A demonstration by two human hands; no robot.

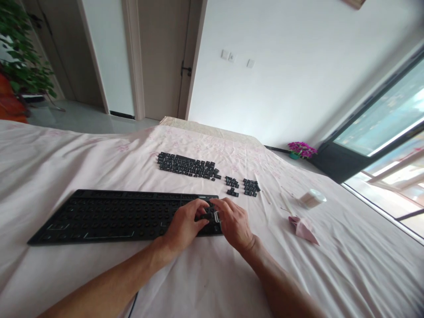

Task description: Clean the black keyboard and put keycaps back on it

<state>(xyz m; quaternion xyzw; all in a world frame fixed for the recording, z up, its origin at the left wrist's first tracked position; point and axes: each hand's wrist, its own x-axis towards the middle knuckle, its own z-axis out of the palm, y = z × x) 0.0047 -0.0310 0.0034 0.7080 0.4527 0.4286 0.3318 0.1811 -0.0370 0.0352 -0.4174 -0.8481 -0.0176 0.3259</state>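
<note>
A black keyboard (109,216), mostly stripped of its keycaps, lies on the pale pink sheet. At its right end, over the number pad, both my hands work close together. My left hand (185,223) has thumb and forefinger closing around something small and dark, too blurred to name. My right hand (236,223) is curled, its fingertips pressed down at the keyboard's right edge beside a white-outlined spot. What the right fingers hold, if anything, is hidden. Beyond the keyboard lie loose black keycaps (188,167), laid out in rows, with smaller groups (251,187) to their right.
On the right are a round clear container (312,198), a crumpled pink cloth (303,229) and a few thin cotton swabs (266,197). A cable (133,304) runs below my left forearm. Doors, a white wall and potted plants stand beyond the bed.
</note>
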